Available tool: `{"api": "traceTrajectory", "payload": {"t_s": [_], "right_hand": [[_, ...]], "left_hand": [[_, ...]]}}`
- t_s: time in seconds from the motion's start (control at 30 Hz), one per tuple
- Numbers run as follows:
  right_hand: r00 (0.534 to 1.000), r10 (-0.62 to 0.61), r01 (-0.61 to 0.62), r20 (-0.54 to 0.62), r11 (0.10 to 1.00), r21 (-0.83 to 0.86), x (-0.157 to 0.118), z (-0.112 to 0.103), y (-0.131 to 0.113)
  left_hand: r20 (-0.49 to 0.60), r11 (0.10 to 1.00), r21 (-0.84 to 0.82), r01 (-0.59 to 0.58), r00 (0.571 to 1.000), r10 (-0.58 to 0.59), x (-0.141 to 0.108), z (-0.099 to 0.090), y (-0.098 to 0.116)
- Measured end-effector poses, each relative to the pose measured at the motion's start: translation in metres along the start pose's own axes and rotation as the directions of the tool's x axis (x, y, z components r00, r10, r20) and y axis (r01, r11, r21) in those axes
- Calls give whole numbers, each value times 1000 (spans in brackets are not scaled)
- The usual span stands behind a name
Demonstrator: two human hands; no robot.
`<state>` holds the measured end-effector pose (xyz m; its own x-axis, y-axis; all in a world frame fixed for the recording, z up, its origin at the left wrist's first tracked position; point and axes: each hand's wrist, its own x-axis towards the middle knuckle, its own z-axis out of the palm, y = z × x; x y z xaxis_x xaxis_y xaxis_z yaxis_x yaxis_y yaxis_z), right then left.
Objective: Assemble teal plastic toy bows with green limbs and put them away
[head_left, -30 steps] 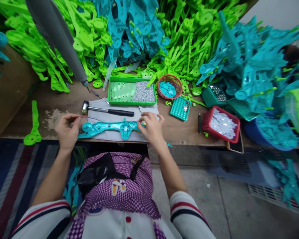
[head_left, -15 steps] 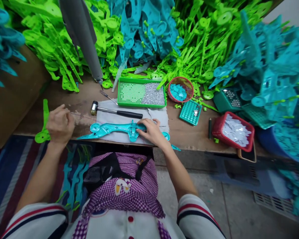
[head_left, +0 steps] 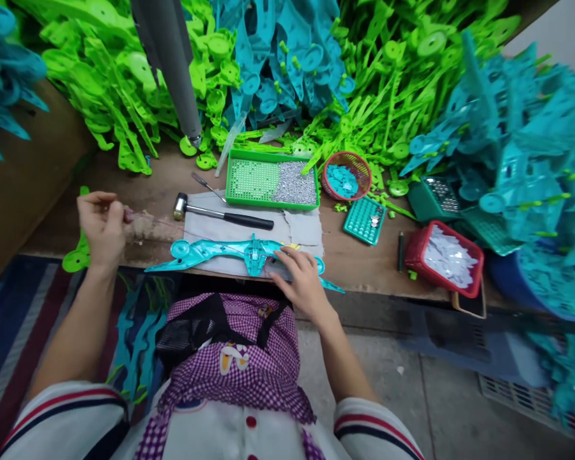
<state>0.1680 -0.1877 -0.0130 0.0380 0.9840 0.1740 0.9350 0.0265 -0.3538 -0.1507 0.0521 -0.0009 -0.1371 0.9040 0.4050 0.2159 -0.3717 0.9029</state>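
Note:
A long turquoise plastic part [head_left: 215,248] lies across the grey cloth [head_left: 304,228] at the table's front edge. On its right half rests my right hand [head_left: 301,278], fingers bent around or over it. My left hand [head_left: 103,227] is raised at the left, fingers pinched on a thin reddish string [head_left: 165,222] that runs right toward the middle of the turquoise part. A lime green part [head_left: 79,252] lies partly behind my left hand. Behind the turquoise part is a hammer [head_left: 230,216] with a black handle.
A green tray [head_left: 252,182] holds small metal pieces. Right of it are a red basket [head_left: 367,179], a teal tray [head_left: 357,223] and a red bin [head_left: 416,246]. Heaped green [head_left: 115,83] and turquoise parts [head_left: 522,128] line the back. A grey tool [head_left: 184,102] hangs down.
My left hand has turned and shifted slightly left, showing the string. My right hand has moved a little right and down along the turquoise part, uncovering more of its middle.

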Motion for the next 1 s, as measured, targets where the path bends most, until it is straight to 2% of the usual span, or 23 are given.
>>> {"api": "traceTrajectory", "payload": {"t_s": [0.07,0.13,0.2,0.27,0.37,0.4,0.43,0.47,0.5,0.53,0.57,0.6,0.67,0.7,0.73,0.8,0.83,0.93,1.0], "right_hand": [[999,-42,44,23,997,-64,-4,9,-3],[999,-44,45,9,992,-114,-3,15,-2],[999,-28,24,-28,990,-140,-3,17,4],[998,-14,5,-59,988,-156,-6,15,13],[996,7,-22,-84,984,-177,-12,12,25],[996,9,-26,-90,983,-180,-13,12,27],[995,8,-26,-98,983,-181,-14,13,29],[994,3,-22,-106,983,-180,-15,13,30],[993,-6,-15,-116,984,-180,-15,14,31],[992,-18,-6,-125,983,-184,-15,15,31],[990,-34,8,-134,981,-193,-14,15,31],[989,-53,23,-140,979,-204,-14,15,31],[986,-87,55,-142,974,-220,-13,15,33],[985,-102,70,-137,973,-221,-13,14,34],[985,-114,84,-130,973,-217,-13,14,36],[985,-127,101,-116,973,-207,-13,14,39],[985,-130,104,-114,973,-206,-13,14,40],[985,-126,101,-121,976,-194,-15,16,43],[982,-125,99,-144,979,-177,-16,16,43]], "left_hand": [[155,998,65,2,988,-12,7,-6,9],[362,986,161,-42,932,-19,14,-17,20],[533,948,249,-197,845,35,20,-30,27],[673,883,273,-382,732,108,22,-44,24],[834,777,253,-576,537,127,17,-60,2],[866,745,252,-618,487,111,13,-62,-5],[886,716,262,-647,456,87,7,-62,-12],[893,690,289,-664,447,56,1,-61,-16],[886,665,332,-670,463,24,-7,-58,-19],[866,640,385,-665,500,-2,-15,-55,-18],[827,618,451,-645,562,-18,-25,-52,-16],[766,599,524,-605,643,-20,-34,-50,-13],[562,582,682,-443,826,-30,-53,-48,-7],[441,579,744,-334,896,-49,-61,-50,-5],[325,574,788,-223,942,-80,-67,-52,-6],[185,563,824,-67,970,-156,-73,-58,-10],[167,560,828,-33,968,-190,-73,-60,-14],[200,574,819,-29,951,-237,-61,-58,-20],[197,595,803,-42,960,-197,-46,-49,-18]]}}
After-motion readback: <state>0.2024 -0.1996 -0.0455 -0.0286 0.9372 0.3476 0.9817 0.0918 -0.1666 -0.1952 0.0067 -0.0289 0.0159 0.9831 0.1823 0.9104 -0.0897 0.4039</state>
